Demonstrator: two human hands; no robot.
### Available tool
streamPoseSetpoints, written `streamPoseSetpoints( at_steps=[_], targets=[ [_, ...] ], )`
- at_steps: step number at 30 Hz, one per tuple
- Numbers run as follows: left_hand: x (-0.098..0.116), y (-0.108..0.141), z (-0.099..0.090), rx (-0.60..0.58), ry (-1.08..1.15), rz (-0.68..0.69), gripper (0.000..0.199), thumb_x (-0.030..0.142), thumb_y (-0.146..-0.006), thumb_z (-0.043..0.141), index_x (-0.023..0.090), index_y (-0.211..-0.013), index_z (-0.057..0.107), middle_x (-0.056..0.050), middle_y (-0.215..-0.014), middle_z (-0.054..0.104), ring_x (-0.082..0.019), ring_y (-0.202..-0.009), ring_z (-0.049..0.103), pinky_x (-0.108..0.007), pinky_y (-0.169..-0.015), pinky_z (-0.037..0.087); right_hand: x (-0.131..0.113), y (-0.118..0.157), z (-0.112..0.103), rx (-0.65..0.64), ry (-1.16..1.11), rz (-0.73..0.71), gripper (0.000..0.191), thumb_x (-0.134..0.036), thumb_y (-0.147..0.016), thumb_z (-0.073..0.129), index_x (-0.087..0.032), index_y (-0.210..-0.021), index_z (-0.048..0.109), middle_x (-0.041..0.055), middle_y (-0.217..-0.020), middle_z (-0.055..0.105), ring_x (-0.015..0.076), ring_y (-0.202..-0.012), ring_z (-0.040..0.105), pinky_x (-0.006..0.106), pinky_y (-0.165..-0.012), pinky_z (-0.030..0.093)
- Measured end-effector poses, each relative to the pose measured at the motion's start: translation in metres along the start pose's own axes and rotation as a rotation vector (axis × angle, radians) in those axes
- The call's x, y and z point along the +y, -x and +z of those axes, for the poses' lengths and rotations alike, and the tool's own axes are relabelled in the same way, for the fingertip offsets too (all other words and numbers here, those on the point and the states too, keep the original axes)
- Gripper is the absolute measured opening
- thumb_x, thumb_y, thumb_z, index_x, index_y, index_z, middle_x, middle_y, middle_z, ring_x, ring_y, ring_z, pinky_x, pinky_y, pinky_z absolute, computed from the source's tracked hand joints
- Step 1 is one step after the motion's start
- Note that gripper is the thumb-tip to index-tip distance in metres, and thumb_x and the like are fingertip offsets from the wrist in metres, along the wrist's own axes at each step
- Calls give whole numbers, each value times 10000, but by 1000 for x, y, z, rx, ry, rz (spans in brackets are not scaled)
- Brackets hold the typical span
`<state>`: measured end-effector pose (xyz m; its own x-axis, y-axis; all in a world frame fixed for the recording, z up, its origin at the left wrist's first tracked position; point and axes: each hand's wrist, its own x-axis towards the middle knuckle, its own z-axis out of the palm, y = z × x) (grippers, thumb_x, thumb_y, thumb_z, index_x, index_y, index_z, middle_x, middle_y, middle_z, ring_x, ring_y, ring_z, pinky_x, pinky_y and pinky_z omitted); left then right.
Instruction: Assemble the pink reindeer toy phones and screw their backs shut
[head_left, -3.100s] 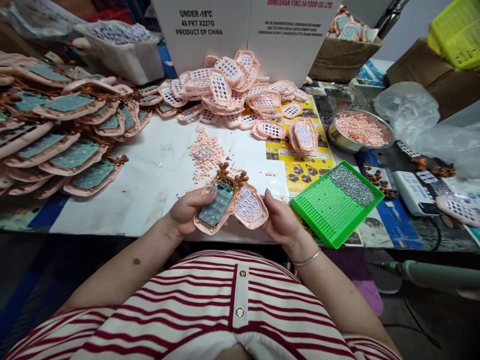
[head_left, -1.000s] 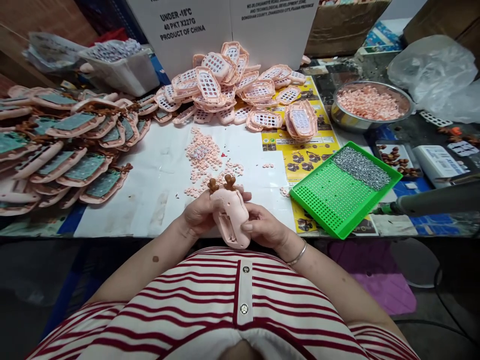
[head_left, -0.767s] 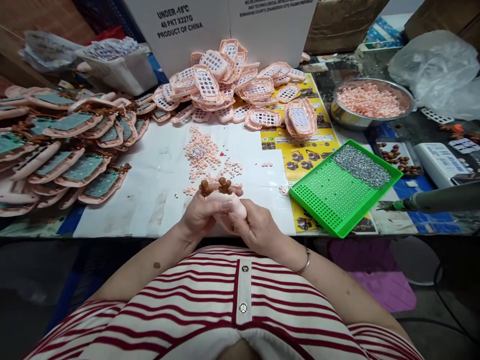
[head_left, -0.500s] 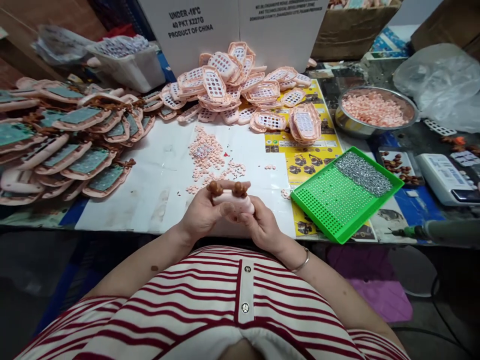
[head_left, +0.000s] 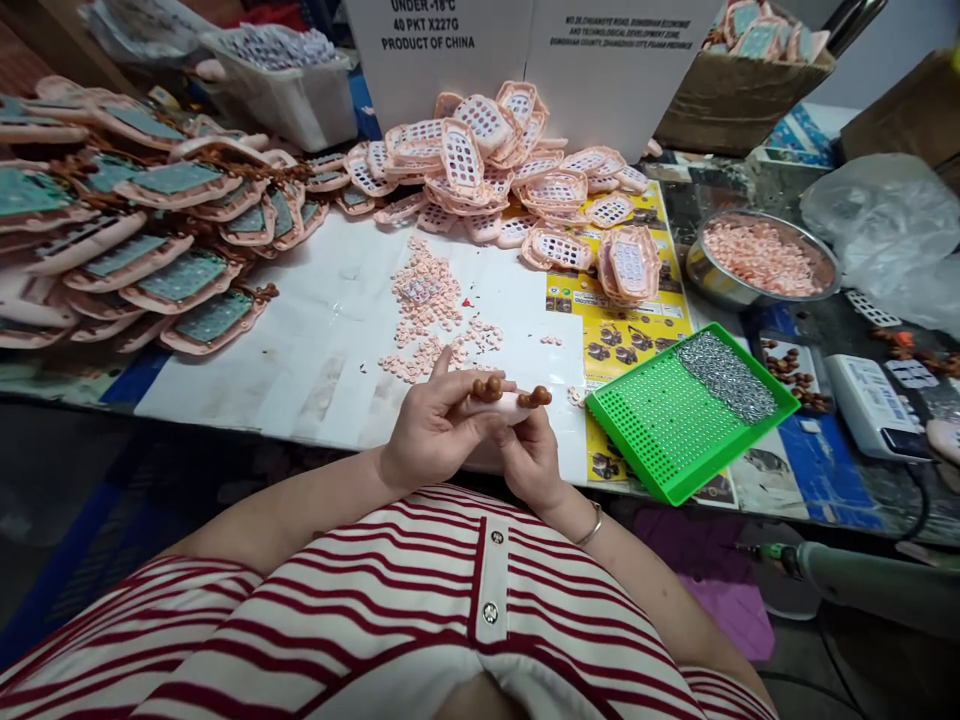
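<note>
My left hand (head_left: 431, 430) is wrapped round a pale pink plastic toy casing (head_left: 504, 408), seen edge-on, with two round brown knobs along its upper edge. My right hand (head_left: 532, 460) grips the casing's near right side, its fingertips partly hidden beneath it. The casing's underside is turned away from view. Just beyond the hands, small pink plastic pieces (head_left: 427, 300) lie scattered on a white sheet (head_left: 322, 300). Farther back is a heap of pink frames with white button grids (head_left: 461, 160).
Pink casings with green circuit boards (head_left: 180, 290) are stacked at left. On the right are a green tray (head_left: 637, 420) holding silver screws, a steel bowl (head_left: 701, 275) of pink pieces, a white scale (head_left: 870, 405) and a power screwdriver (head_left: 847, 575). A white carton (head_left: 517, 60) stands behind.
The casing has been tilted and turned, its right end swinging lower. Both hands have shifted slightly right with it, and the left index finger now points up. The camera view has also shifted.
</note>
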<state>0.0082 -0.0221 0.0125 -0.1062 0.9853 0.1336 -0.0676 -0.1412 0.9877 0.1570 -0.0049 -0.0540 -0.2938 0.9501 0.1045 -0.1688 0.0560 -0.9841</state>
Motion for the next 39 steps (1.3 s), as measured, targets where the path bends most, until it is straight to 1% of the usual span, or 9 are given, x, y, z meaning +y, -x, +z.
streamPoseSetpoints(
  at_steps=[3, 9, 14, 18, 20, 25, 31, 35, 39],
  targets=[
    [1, -1, -1, 0, 52, -21, 183, 267, -724, 869, 205, -889, 821, -111, -966, 780, -344, -1166, 662, -547, -1226, 266, -1, 1, 3, 7, -8, -12, 318, -517, -862, 709, -304, -1072, 598, 49, -1145, 642, 228, -1122, 604, 450, -1133, 439],
    [-14, -11, -15, -149, 55, -106, 393, 367, -795, 819, 181, -1136, 755, -140, -1354, 692, -321, -1254, 636, -406, -1054, 497, -4, -8, -3, 2, -50, 73, 401, -517, -837, 734, -299, -1149, 609, 48, -1201, 650, 235, -1165, 608, 430, -1094, 486],
    [-22, -10, -22, -144, -305, -2, 347, 320, -831, 755, 175, -1146, 742, -92, -1163, 780, -258, -1050, 729, -346, -922, 550, -19, -17, -20, 77, 244, -335, 577, -435, -826, 770, -305, -1343, 550, 100, -1356, 606, 264, -1226, 597, 491, -1064, 517],
    [-19, -10, -11, -285, -613, 202, 257, 188, -867, 604, 199, -1072, 757, -52, -1000, 796, -213, -888, 736, -316, -783, 541, -33, -19, -19, -18, 628, -556, 226, -271, -872, 740, -274, -1086, 669, 47, -1021, 705, 207, -948, 647, 407, -863, 552],
    [-19, -13, -6, -301, -728, 249, 253, 171, -874, 555, 204, -1016, 762, -46, -927, 790, -209, -822, 726, -320, -731, 527, -33, -19, -16, 49, 650, -550, 51, -231, -903, 700, -254, -924, 660, 0, -819, 655, 164, -781, 608, 355, -761, 521],
    [-35, -17, -16, -264, -782, 275, 343, 282, -899, 616, 178, -1214, 702, -107, -1185, 768, -258, -1068, 718, -385, -929, 542, -17, -26, -24, 181, 454, -370, 102, -292, -867, 739, -228, -857, 660, -43, -732, 566, 115, -661, 514, 287, -646, 441],
    [-49, -10, -28, -150, -751, 267, 304, 212, -877, 591, 159, -1139, 737, -111, -1077, 795, -250, -973, 736, -368, -866, 550, -6, -29, -32, 213, 367, -252, 175, -361, -831, 763, -217, -845, 664, -43, -748, 552, 109, -677, 507, 285, -667, 440],
    [-33, -21, -27, -273, -715, 69, 311, 258, -814, 688, 221, -1116, 756, -68, -1048, 788, -266, -953, 717, -371, -864, 523, -21, -35, -27, 130, 434, -348, 147, -329, -867, 744, -226, -832, 645, -46, -726, 535, 107, -656, 506, 282, -654, 447],
    [-23, -34, -25, -272, -109, -202, 312, 398, -756, 818, 231, -1016, 774, -37, -958, 776, -249, -927, 712, -360, -875, 529, -43, -45, -19, 146, 574, -588, 326, -469, -888, 716, -238, -1103, 633, 44, -948, 662, 188, -891, 625, 358, -809, 523]
  ],
)
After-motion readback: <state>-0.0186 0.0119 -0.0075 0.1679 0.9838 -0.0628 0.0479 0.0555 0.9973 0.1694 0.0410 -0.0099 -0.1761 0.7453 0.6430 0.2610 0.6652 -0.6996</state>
